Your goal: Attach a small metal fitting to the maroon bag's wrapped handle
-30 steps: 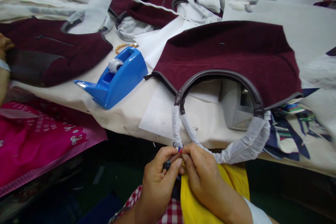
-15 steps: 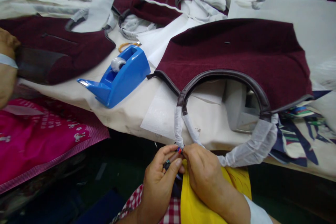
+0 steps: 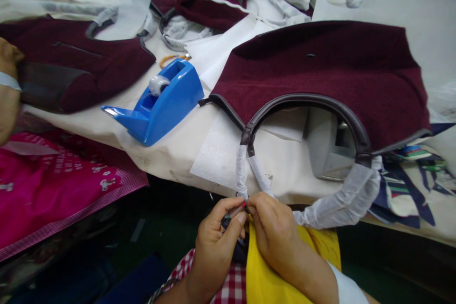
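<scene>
My left hand [image 3: 218, 236] is closed, with thumb and fingers pinching a small dark-and-red piece [image 3: 225, 221] whose kind I cannot make out. Against it, my right hand [image 3: 277, 232] is closed too, its fingertips meeting the left ones; what they grip is hidden. Both hands are at the low end of a white-wrapped handle [image 3: 241, 171] on a maroon fabric bag [image 3: 317, 69] with dark brown trim. The bag lies on the table, its handles hanging over the front edge. Yellow cloth [image 3: 261, 266] is under my right hand.
A blue tape dispenser [image 3: 162, 114] stands left of the bag. At far left, another person's hand [image 3: 9, 85] touches a second maroon bag [image 3: 117, 64]. Striped navy fabric strips [image 3: 402, 194] lie at right. Pink printed fabric [image 3: 64, 185] hangs at the left edge.
My hands stay together at the handle end, with only slight finger movement. More red shows at the fingertips. The whole view has shifted slightly.
</scene>
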The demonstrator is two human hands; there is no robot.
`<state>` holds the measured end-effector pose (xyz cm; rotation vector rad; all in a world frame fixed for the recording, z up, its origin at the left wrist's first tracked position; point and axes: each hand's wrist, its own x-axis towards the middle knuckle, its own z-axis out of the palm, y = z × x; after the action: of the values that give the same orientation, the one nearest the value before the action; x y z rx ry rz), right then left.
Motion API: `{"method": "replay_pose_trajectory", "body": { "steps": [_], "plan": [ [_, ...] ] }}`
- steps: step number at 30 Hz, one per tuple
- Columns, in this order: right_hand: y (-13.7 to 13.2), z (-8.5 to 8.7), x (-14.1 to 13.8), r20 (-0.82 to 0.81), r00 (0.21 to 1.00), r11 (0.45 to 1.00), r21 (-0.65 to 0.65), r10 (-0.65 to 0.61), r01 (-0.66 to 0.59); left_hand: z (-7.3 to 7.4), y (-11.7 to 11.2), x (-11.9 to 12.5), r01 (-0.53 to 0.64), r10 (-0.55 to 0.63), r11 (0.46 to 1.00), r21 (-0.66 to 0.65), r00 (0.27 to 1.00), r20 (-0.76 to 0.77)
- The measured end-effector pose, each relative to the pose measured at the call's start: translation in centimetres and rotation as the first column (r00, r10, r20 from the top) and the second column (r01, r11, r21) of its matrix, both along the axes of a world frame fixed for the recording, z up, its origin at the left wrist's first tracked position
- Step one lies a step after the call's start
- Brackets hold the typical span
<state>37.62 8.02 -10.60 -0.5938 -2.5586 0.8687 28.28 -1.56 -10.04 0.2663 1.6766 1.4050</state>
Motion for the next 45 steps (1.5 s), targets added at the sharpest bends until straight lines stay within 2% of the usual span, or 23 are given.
{"method": "replay_pose_trajectory", "body": {
  "steps": [4,7,9,12,14,16,21,29,36,41,45],
  "plan": [
    [-0.1,-0.2,0.0,0.031,0.999,0.980,0.192,0.041,-0.046,0.0,0.3,0.0,-0.008,0.007,1.000,0.013,0.998,0.064],
    [-0.2,-0.4,-0.1,0.036,0.996,0.962,0.262,0.076,-0.083,0.0,0.3,0.0,-0.008,0.005,0.999,0.032,0.997,0.080],
    [-0.2,-0.6,-0.1,0.003,0.998,0.971,0.230,0.060,-0.059,-0.1,0.4,0.0,0.009,-0.012,0.999,0.039,0.998,0.064],
    [0.1,-0.6,0.0,-0.059,0.998,0.999,0.048,0.009,-0.006,-0.3,0.3,0.0,0.058,-0.059,0.997,0.044,0.998,0.021],
    [0.3,-0.6,0.0,-0.072,0.997,0.996,-0.088,-0.032,0.025,-0.4,0.3,-0.1,0.061,-0.061,0.997,0.045,0.998,0.005],
    [0.4,-0.7,0.1,-0.059,0.997,0.989,-0.143,-0.055,0.046,-0.5,0.2,-0.2,0.044,-0.044,0.998,0.034,0.999,0.001],
    [0.3,-1.1,0.1,-0.058,0.998,0.998,-0.056,-0.025,0.021,-0.5,0.2,-0.3,0.032,-0.032,0.999,0.001,0.999,0.012],
    [0.5,-1.2,0.1,-0.043,0.999,1.000,-0.021,-0.006,0.005,-0.4,0.3,-0.4,0.015,-0.013,0.999,-0.040,0.999,0.039],
    [0.2,-1.3,-0.1,-0.074,0.997,0.992,0.128,-0.006,0.015,-1.0,0.1,-0.3,0.013,-0.014,0.999,0.038,1.000,0.021],
    [0.1,-1.6,-0.3,-0.076,0.997,0.990,0.140,-0.001,0.012,-1.4,-0.1,-0.2,0.021,-0.022,0.998,0.057,1.000,0.007],
    [0.1,-1.8,-0.2,-0.076,0.997,0.989,0.151,0.003,0.008,-1.3,0.1,-0.2,0.022,-0.028,0.997,0.071,0.996,0.083]
  ]
}}
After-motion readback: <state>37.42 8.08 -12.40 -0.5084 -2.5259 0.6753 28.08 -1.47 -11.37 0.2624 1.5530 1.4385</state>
